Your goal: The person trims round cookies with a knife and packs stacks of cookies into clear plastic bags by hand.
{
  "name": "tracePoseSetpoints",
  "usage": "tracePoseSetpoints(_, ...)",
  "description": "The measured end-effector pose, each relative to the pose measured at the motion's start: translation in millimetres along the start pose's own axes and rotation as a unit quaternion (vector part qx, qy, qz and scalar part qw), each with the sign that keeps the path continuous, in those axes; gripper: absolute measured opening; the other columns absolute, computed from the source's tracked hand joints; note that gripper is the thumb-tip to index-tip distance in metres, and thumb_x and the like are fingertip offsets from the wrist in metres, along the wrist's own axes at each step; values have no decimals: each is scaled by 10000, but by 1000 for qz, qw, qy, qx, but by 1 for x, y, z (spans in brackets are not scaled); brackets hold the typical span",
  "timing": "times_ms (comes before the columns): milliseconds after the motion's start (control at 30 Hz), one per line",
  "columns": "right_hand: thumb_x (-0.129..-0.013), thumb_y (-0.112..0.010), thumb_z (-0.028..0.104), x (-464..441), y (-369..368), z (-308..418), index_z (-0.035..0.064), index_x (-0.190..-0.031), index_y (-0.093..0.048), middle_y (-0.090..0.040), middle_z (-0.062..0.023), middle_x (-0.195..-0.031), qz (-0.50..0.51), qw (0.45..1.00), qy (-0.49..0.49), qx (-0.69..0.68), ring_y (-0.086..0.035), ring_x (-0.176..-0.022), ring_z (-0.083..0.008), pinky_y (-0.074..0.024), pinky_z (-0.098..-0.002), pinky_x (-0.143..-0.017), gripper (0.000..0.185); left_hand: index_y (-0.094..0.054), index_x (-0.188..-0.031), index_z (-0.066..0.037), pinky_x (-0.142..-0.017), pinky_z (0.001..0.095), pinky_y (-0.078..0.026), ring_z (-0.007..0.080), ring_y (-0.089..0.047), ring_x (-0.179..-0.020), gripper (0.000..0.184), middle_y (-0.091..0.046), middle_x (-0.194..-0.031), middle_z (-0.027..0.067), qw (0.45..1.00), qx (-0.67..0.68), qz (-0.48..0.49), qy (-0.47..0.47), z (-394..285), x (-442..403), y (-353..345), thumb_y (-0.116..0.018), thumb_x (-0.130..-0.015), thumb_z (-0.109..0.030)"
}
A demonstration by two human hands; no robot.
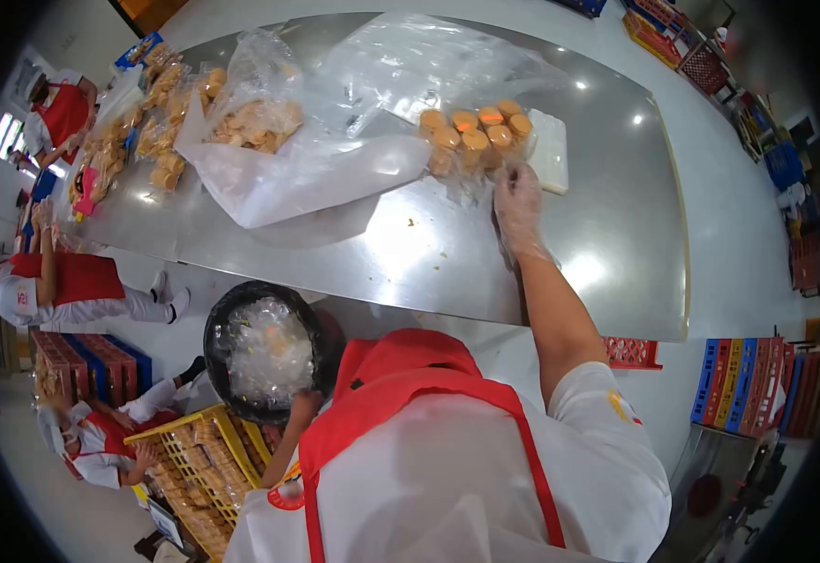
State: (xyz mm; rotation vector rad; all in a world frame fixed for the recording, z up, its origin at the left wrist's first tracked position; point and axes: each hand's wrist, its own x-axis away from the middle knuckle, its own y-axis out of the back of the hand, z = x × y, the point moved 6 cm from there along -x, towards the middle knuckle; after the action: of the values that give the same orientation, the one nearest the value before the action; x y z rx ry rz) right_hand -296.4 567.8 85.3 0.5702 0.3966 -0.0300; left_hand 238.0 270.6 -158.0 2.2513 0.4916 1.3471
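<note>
My right hand (520, 199), in a clear plastic glove, is at the right end of a clear plastic bag (466, 183) on the steel table. Its fingers are curled together on the bag's edge. Inside lie stacks of round golden biscuits (474, 141), several with orange tops. Just right of them rests a white rectangular block or tray (549, 152). Low on the left, my left hand (305, 405) is at the near rim of a black-lined bin (217, 328) full of crumpled clear plastic (269, 352). Its fingers cannot be made out.
A large open bag (288, 183) holds loose biscuits at the table's (607, 225) left middle. More bagged biscuits (161, 141) lie farther left. Co-workers (72, 277) in red aprons are at the left. A yellow crate (231, 450) of biscuits and stacked crates (743, 385) stand on the floor.
</note>
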Motion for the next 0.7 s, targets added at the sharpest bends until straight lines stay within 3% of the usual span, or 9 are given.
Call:
tracePoseSetpoints(100, -898, -554, 150, 0, -3, -1, -42, -905, -582, -586, -225, -820, -35, 998, 45, -4, -574, -766, -357, -457, -426, -726, 194, -679, -832, -16, -659, 391, -515, 244, -646, -745, 230, -677, -820, 149, 997, -8, 65, -33, -50, -9, 3, -672, -804, -245)
tracePoseSetpoints(267, -883, -554, 144, -1, -7, -3, -41, -821, -569, -571, -219, -734, -15, 1000, 7, -18, -545, -687, -345, -440, -425, -669, 195, -666, -819, 9, -650, 370, -501, 194, -631, -746, 256, -677, -814, 132, 973, -32, 186, -134, -113, -20, -20, -667, -816, -247)
tracePoseSetpoints(367, -881, -556, 135, -1, -7, -5, -38, -817, -557, -560, -191, -726, 8, 997, -19, -68, -529, -681, -278, -435, -393, -669, 184, -658, -812, 24, -645, 358, -492, 163, -623, -746, 273, -677, -811, 122, 965, 29, 218, -140, -146, -24, -8, -664, -823, -249)
tracePoseSetpoints(467, -880, -557, 123, 2, -4, 3, -34, -814, -548, -553, -177, -733, 25, 996, -16, -84, -529, -699, -252, -435, -373, -680, 171, -665, -955, 11, -746, 311, -493, 153, -625, -850, 249, -686, -869, 57, 949, 131, 264, -114, -187, -1, 15, -646, -820, -198)
tracePoseSetpoints(567, -877, -567, 117, 3, -8, -2, -31, -811, -544, -533, -169, -744, 49, 996, -13, -68, -526, -716, -241, -436, -366, -688, 163, -631, -886, -9, -700, 263, -475, 85, -573, -782, 117, -646, -801, -3, 955, -50, 169, -240, -239, 18, 50, -642, -817, -103)
tracePoseSetpoints(633, -885, -567, 122, 2, -11, -4, -22, -834, -556, -524, -144, -750, 52, 997, 10, -55, -514, -719, -221, -436, -357, -686, 153, -587, -826, -45, -622, 252, -433, 71, -523, -690, 89, -577, -727, -18, 926, 111, 45, -357, -303, 48, 100, -655, -824, -102)
tracePoseSetpoints(700, -894, -571, 130, 2, -11, -1, -15, -874, -567, -522, -122, -764, 25, 997, 23, -73, -503, -723, -204, -439, -352, -686, 146, -579, -847, -46, -618, 231, -416, 50, -496, -682, 53, -548, -729, -24, 913, 198, -151, -324, -326, 44, 156, -631, -838, -49)
